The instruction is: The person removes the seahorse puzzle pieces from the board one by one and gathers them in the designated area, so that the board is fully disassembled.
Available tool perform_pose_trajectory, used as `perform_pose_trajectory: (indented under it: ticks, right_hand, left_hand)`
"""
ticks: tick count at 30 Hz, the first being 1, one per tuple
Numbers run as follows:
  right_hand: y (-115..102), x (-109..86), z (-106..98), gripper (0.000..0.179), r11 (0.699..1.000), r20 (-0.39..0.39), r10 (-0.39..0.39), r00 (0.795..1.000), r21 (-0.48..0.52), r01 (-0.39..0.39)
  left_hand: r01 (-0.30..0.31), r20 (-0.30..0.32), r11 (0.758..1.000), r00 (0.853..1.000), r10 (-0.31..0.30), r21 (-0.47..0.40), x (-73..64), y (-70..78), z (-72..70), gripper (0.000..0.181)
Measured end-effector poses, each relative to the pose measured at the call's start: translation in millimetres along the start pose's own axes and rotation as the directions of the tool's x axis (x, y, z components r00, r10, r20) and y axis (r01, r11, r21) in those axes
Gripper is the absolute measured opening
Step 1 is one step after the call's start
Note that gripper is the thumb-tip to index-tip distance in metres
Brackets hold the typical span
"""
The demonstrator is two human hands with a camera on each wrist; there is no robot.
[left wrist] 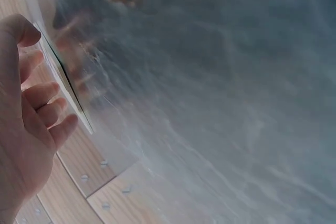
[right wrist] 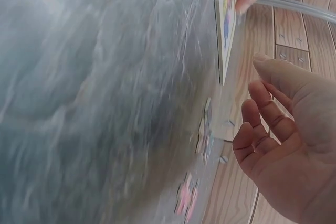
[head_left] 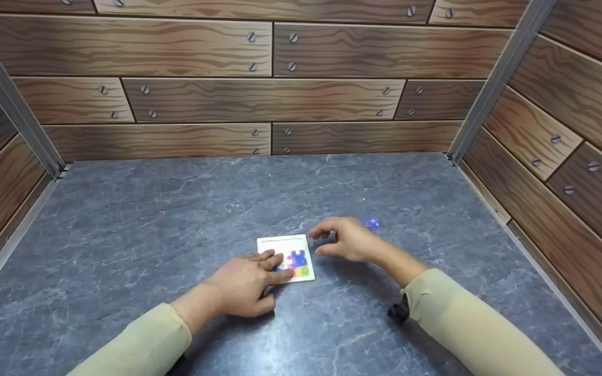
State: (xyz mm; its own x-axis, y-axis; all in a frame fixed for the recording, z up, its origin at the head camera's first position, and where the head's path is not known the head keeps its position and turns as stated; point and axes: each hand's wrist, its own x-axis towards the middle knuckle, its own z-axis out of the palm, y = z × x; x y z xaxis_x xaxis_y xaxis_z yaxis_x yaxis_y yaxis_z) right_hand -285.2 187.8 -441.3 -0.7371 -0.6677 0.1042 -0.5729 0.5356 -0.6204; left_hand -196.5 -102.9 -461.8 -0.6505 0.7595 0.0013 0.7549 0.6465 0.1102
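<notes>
A small white-framed jigsaw puzzle board [head_left: 279, 244] lies on the tabletop, with blue, yellow, green and pink pieces set in its lower part. My left hand [head_left: 243, 284] rests on its lower left side, fingers spread over the pieces. To the right of the board, my right hand [head_left: 350, 241] hovers with thumb and fingers apart and nothing between them. Loose puzzle pieces [right wrist: 206, 132] lie on the table beneath it in the right wrist view. A blue-purple piece [head_left: 371, 223] shows just beyond the right hand.
The grey marble-patterned tabletop [head_left: 175, 203] is bounded by wood-plank-patterned walls [head_left: 196, 99] at the back and both sides. Metal corner posts [head_left: 489, 94] stand at the back corners.
</notes>
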Motion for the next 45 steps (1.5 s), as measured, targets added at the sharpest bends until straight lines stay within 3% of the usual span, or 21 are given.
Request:
perform_pose_trajectory:
  ticks: [5,9,20,27,45]
  right_hand:
    - [-1.9,8.6,9.3,0.036,1.000,0.045,-0.024,0.999,0.005,0.024]
    - [-3.4,14.1,14.8,0.037,0.997,0.084,-0.059,0.995,-0.045,0.063]
    - [-10.5,23.4,17.6,0.042,0.973,0.207,-0.152,0.966,-0.143,0.184]
    - [-12.7,25.6,15.6,0.039,0.978,0.264,-0.122,0.957,-0.134,0.162]
    - [-9.1,25.9,17.4,0.037,0.984,0.254,-0.122,0.959,-0.098,0.151]
  left_hand:
    - [0.006,0.012,1.000,1.000,-0.007,0.020,4.1,2.1,1.2,0.067]
    - [0.011,0.029,0.999,1.000,-0.012,0.046,5.6,4.1,3.0,0.068]
    - [0.007,0.014,0.997,1.000,-0.008,0.073,7.6,6.6,4.6,0.067]
    - [0.003,0.012,0.997,1.000,-0.003,0.073,7.2,6.9,5.3,0.067]
    - [0.006,-0.008,0.997,1.000,-0.006,0.072,6.8,6.3,8.3,0.068]
